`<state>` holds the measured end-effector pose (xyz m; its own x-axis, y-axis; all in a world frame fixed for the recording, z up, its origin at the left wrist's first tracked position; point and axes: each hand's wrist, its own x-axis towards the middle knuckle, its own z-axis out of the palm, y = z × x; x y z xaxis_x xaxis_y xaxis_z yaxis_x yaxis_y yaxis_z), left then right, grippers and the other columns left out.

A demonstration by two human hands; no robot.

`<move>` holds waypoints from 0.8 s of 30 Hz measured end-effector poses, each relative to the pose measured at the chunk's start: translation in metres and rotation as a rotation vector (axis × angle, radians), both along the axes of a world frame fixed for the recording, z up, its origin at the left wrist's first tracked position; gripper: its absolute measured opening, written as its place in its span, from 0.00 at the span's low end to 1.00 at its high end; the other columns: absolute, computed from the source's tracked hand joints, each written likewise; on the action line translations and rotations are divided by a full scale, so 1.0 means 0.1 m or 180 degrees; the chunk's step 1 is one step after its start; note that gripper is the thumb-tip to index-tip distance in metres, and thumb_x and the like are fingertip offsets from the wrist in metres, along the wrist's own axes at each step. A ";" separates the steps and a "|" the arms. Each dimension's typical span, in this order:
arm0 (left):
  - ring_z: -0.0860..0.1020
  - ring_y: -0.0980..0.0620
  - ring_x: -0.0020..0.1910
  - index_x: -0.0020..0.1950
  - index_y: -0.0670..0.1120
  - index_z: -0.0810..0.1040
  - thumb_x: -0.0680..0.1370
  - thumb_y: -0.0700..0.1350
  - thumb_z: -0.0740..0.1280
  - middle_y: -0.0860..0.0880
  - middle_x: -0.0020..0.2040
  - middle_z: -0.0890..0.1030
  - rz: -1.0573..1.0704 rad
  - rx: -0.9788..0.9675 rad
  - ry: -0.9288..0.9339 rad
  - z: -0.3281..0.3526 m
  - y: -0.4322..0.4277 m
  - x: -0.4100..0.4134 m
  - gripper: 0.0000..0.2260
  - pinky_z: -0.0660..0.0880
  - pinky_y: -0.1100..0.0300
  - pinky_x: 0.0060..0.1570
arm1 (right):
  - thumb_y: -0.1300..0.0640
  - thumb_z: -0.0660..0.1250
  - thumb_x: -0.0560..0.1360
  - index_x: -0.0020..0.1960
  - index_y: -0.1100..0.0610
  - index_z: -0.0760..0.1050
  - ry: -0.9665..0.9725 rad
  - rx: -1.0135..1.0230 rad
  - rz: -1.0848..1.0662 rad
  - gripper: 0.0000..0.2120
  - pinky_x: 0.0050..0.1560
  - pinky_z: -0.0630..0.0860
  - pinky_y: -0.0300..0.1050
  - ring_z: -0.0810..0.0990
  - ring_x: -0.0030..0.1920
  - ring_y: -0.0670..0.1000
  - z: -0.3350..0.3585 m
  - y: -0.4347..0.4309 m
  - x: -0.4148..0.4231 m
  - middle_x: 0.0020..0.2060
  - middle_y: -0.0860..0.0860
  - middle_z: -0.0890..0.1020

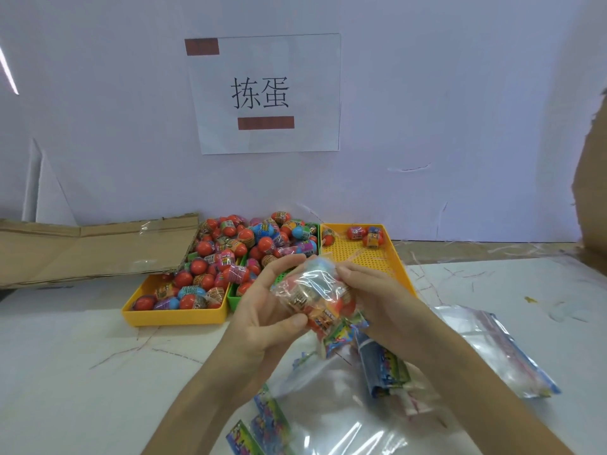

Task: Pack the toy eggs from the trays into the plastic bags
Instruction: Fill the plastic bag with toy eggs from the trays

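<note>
A clear plastic bag [317, 298] with several toy eggs inside is held up above the table between both hands. My left hand [266, 310] grips its left side, thumb under the bag. My right hand [374, 297] grips its right side and top. Behind them stand three trays: a yellow tray [174, 315] on the left heaped with toy eggs [203, 274], a green tray [234, 295] in the middle also piled with eggs, and a yellow tray [368, 257] on the right holding only a few eggs [366, 234] at its far end.
Empty plastic bags with colourful headers [384, 366] lie on the white table in front of me and to the right [499, 349]. A flattened cardboard box [82, 251] lies at the left, cardboard stands at the right edge [591, 192], and a paper sign [266, 93] hangs on the wall.
</note>
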<state>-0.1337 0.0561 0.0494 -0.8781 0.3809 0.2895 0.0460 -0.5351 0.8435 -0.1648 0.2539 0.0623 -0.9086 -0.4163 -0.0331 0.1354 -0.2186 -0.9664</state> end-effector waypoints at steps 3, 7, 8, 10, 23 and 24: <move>0.80 0.38 0.60 0.68 0.50 0.77 0.70 0.31 0.71 0.34 0.64 0.79 -0.0052 -0.0009 -0.0003 -0.02 -0.01 0.00 0.28 0.78 0.48 0.61 | 0.48 0.70 0.76 0.67 0.57 0.78 -0.0380 -0.0295 0.0292 0.22 0.58 0.74 0.59 0.80 0.57 0.58 -0.03 0.00 0.01 0.57 0.58 0.81; 0.80 0.38 0.59 0.65 0.51 0.78 0.70 0.32 0.72 0.34 0.62 0.80 0.0030 -0.0094 -0.0010 -0.03 0.01 -0.01 0.26 0.77 0.46 0.62 | 0.52 0.68 0.78 0.68 0.60 0.78 -0.0670 -0.0499 0.0152 0.21 0.61 0.69 0.64 0.76 0.59 0.62 -0.06 -0.07 0.01 0.60 0.60 0.79; 0.79 0.38 0.58 0.65 0.51 0.78 0.70 0.32 0.72 0.33 0.61 0.80 0.0034 -0.0106 -0.0010 -0.04 0.01 -0.01 0.26 0.77 0.46 0.61 | 0.52 0.68 0.77 0.67 0.60 0.78 -0.0701 -0.0463 0.0087 0.20 0.59 0.69 0.64 0.77 0.58 0.62 -0.05 -0.07 0.01 0.59 0.60 0.79; 0.79 0.37 0.58 0.65 0.51 0.77 0.70 0.32 0.72 0.33 0.61 0.80 0.0018 -0.0116 -0.0003 -0.04 0.01 0.00 0.27 0.78 0.47 0.60 | 0.54 0.69 0.76 0.66 0.60 0.79 -0.0759 -0.0488 0.0016 0.20 0.56 0.69 0.62 0.79 0.56 0.61 -0.05 -0.06 0.01 0.58 0.59 0.81; 0.78 0.36 0.66 0.71 0.39 0.75 0.73 0.33 0.69 0.33 0.67 0.77 -0.0036 -0.0020 -0.0503 -0.04 -0.04 -0.08 0.25 0.80 0.52 0.58 | 0.53 0.63 0.78 0.64 0.64 0.76 -0.0395 -0.0402 -0.0362 0.19 0.58 0.77 0.61 0.81 0.55 0.64 -0.03 -0.08 -0.04 0.57 0.64 0.81; 0.79 0.36 0.64 0.69 0.40 0.78 0.73 0.32 0.71 0.34 0.66 0.79 0.0065 -0.0060 -0.0637 -0.04 -0.04 -0.08 0.24 0.81 0.52 0.56 | 0.48 0.62 0.79 0.66 0.63 0.76 -0.0366 -0.0330 -0.0423 0.23 0.61 0.75 0.62 0.80 0.59 0.65 -0.03 -0.08 -0.04 0.61 0.65 0.81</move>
<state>-0.1421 0.0525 0.0453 -0.9251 0.3661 0.1013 -0.1130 -0.5199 0.8467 -0.1684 0.2459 0.0597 -0.9484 -0.2997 -0.1031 0.2070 -0.3395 -0.9176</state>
